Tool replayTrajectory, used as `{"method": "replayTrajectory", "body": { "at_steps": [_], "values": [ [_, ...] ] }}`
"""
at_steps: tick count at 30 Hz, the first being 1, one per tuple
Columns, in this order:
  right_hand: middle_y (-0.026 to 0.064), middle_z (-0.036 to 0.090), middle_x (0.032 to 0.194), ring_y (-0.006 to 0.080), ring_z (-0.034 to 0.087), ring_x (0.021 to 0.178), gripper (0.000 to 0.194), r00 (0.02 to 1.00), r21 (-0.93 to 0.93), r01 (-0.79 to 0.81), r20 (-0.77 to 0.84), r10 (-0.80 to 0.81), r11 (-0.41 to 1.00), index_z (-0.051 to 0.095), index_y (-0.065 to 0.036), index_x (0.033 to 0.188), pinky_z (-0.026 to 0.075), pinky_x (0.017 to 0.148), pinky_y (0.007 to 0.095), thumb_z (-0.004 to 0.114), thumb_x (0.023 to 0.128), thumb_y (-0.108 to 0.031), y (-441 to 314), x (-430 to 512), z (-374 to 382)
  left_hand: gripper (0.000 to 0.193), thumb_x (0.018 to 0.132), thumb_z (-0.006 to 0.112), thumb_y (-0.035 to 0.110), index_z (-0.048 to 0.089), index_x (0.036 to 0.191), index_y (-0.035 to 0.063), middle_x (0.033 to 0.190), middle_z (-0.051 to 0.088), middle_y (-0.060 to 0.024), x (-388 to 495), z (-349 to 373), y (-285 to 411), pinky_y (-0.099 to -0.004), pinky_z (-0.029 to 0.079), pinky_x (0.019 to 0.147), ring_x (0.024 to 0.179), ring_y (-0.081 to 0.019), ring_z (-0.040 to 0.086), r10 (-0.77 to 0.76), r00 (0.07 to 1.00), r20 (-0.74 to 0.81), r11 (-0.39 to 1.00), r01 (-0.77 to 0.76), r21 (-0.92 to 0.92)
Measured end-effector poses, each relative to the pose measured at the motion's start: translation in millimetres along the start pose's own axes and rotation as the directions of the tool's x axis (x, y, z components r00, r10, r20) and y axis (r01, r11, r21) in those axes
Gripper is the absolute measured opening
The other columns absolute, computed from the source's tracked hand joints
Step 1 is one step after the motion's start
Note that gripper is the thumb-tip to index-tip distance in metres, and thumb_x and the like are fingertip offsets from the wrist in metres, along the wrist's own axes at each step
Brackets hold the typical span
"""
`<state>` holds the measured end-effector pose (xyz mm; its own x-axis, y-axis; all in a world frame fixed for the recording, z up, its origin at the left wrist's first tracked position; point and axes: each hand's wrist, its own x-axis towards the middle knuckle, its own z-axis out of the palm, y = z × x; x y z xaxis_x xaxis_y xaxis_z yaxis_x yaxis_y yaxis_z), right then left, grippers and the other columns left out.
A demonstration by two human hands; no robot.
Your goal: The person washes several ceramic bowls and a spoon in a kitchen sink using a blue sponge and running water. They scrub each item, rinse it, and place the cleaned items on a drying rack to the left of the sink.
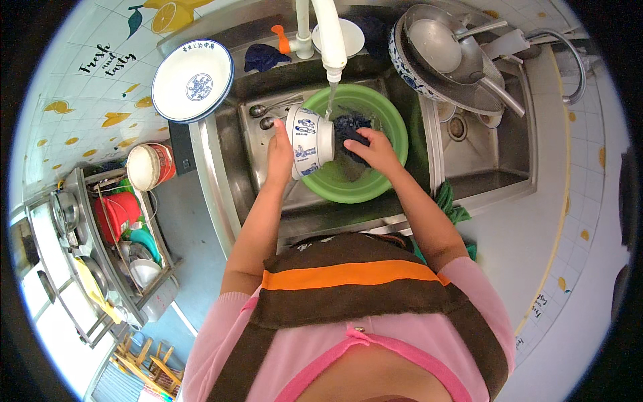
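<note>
My left hand point(280, 153) grips a white bowl point(312, 143) with blue figures on its outside, tilted on its side with the narrow foot facing right. In my right hand point(376, 153) is a dark blue cloth point(354, 129), bunched beside the bowl's foot. Both are above a green plastic basin point(397, 151) holding water. A thin stream runs from the white faucet point(334, 58) down beside the bowl's foot. The basin stands in a stainless steel sink point(241, 156), and two metal spoons point(266, 122) lie on the sink bottom to its left.
A stack of blue-rimmed plates point(193, 83) sits on the left ledge. Strainers and a ladle point(452, 55) rest in a patterned bowl point(402, 70) beside the right basin point(472, 135). A dark cloth point(263, 56) and white dish point(351, 36) lie behind the faucet. A green cloth point(449, 203) hangs at right.
</note>
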<state>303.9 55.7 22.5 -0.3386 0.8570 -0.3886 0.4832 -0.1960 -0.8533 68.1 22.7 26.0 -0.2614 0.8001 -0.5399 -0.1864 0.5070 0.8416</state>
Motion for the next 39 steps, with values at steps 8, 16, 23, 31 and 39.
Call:
{"method": "replayTrajectory", "body": {
  "at_steps": [8, 16, 23, 31, 39],
  "values": [
    [0.0234, 0.052, 0.128, 0.0423, 0.048, 0.118, 0.039, 0.735, -0.527, 0.468, -0.213, -0.644, 0.709, 0.056, -0.001, 0.121, 0.035, 0.100, 0.0541, 0.054, 0.086, -0.019, -70.0, -25.0, 66.2, 0.073, 0.100, 0.027, 0.056, 0.063, 0.088, -0.0070, 0.077, 0.062, -0.0156, -15.1, 41.6, 6.1, -0.0389, 0.045, 0.076, 0.077, -0.0242, 0.058, 0.078, 0.997, 0.009, 0.938, -0.070, -0.341],
    [0.0276, 0.059, 0.110, 0.0439, 0.057, 0.098, 0.034, 0.932, -0.317, 0.231, -0.199, -0.303, 0.920, 0.059, 0.004, 0.107, 0.045, 0.088, 0.0496, 0.050, 0.088, -0.023, -76.6, 58.4, 47.2, 0.071, 0.102, 0.027, 0.047, 0.055, 0.072, -0.0110, 0.060, 0.049, -0.0242, -11.0, 41.9, -6.4, -0.0466, 0.038, 0.061, 0.059, -0.0328, 0.051, 0.387, 0.921, -0.052, 0.874, -0.348, 0.341],
    [0.0252, 0.053, 0.124, 0.0439, 0.054, 0.106, 0.033, 0.728, -0.496, 0.460, -0.264, -0.633, 0.736, 0.058, -0.001, 0.115, 0.042, 0.094, 0.0494, 0.053, 0.086, -0.014, -70.3, -9.0, 71.7, 0.075, 0.101, 0.025, 0.051, 0.059, 0.072, -0.0096, 0.062, 0.057, -0.0236, -2.4, 39.2, -15.6, -0.0434, 0.044, 0.066, 0.062, -0.0394, 0.054, 0.283, 0.952, -0.116, 0.943, -0.254, 0.214],
    [0.0294, 0.061, 0.096, 0.0457, 0.058, 0.092, 0.035, 0.989, -0.156, 0.019, -0.144, -0.042, 0.988, 0.060, 0.002, 0.096, 0.046, 0.082, 0.0503, 0.043, 0.086, -0.027, -79.4, 82.2, 20.2, 0.064, 0.103, 0.032, 0.041, 0.053, 0.067, -0.0075, 0.055, 0.047, -0.0210, -35.8, 51.1, 19.5, -0.0460, 0.037, 0.055, 0.052, -0.0290, 0.046, 0.441, 0.897, 0.024, 0.834, -0.419, 0.358],
    [0.0186, 0.047, 0.134, 0.0443, 0.045, 0.116, 0.041, 0.715, -0.577, 0.472, -0.193, -0.672, 0.667, 0.058, -0.009, 0.121, 0.036, 0.101, 0.0528, 0.062, 0.080, -0.013, -81.5, -9.7, 70.0, 0.050, 0.101, 0.037, 0.040, 0.061, 0.102, -0.0044, 0.088, 0.066, -0.0108, -8.3, 46.2, 22.9, -0.0359, 0.050, 0.072, 0.077, -0.0209, 0.063, 0.007, 0.998, -0.066, 0.817, -0.044, -0.575]
  ]
}}
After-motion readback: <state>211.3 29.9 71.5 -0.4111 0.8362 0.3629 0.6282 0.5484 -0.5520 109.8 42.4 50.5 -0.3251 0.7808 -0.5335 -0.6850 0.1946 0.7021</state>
